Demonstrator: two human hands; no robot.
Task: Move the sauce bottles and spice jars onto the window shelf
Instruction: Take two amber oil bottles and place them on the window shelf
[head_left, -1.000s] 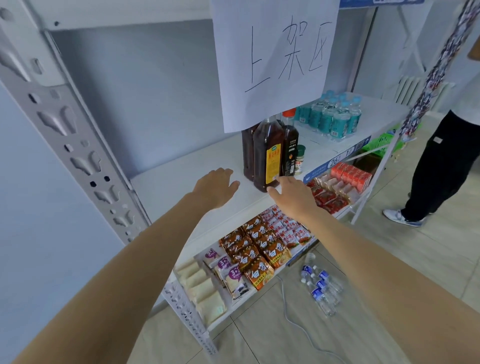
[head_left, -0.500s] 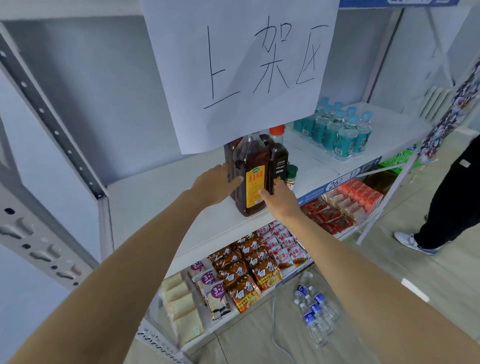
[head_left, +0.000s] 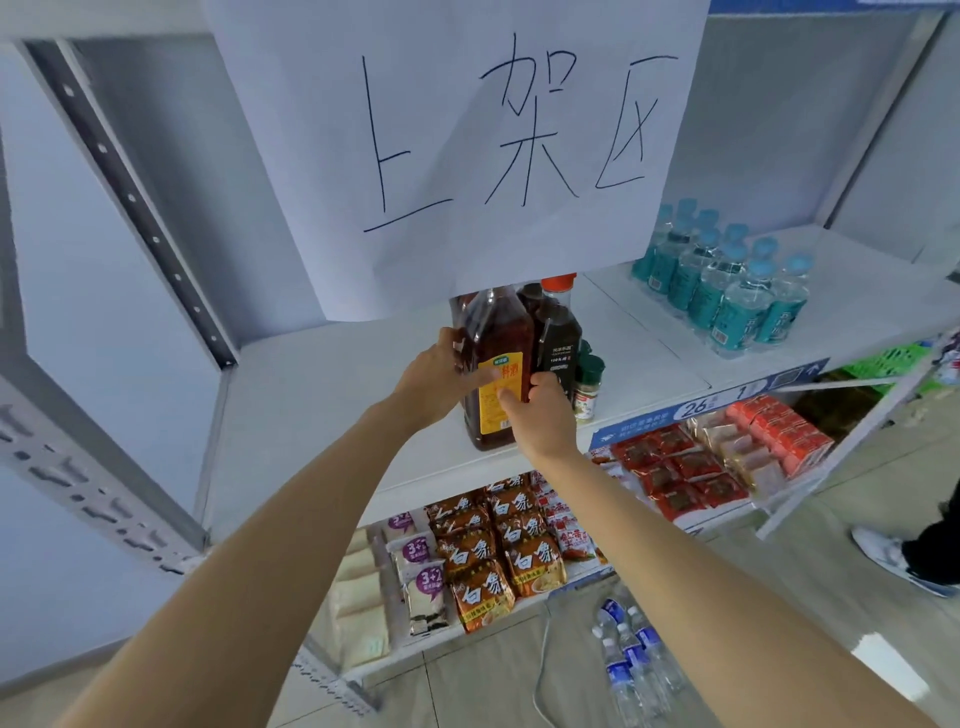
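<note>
A large brown sauce bottle (head_left: 496, 338) with a yellow label stands on the white shelf (head_left: 322, 395). My left hand (head_left: 434, 382) grips its left side, thumb across the label. My right hand (head_left: 540, 415) grips its lower right side. Right behind it stands a dark bottle (head_left: 558, 338) with an orange cap, and another dark bottle is mostly hidden behind them. A small spice jar (head_left: 587, 387) with a green lid sits just right of the bottles. A hanging paper sign (head_left: 467, 156) hides the bottle tops.
Several teal water bottles (head_left: 727, 280) stand at the shelf's right back. Snack packets (head_left: 493, 551) fill the lower shelf. Loose water bottles (head_left: 631, 654) and a cable lie on the floor. A person's leg and shoe (head_left: 904, 558) are at the right edge.
Both hands reached forward from the shelf's front edge and closed round the big brown bottle. The camera moved closer to the shelf.
</note>
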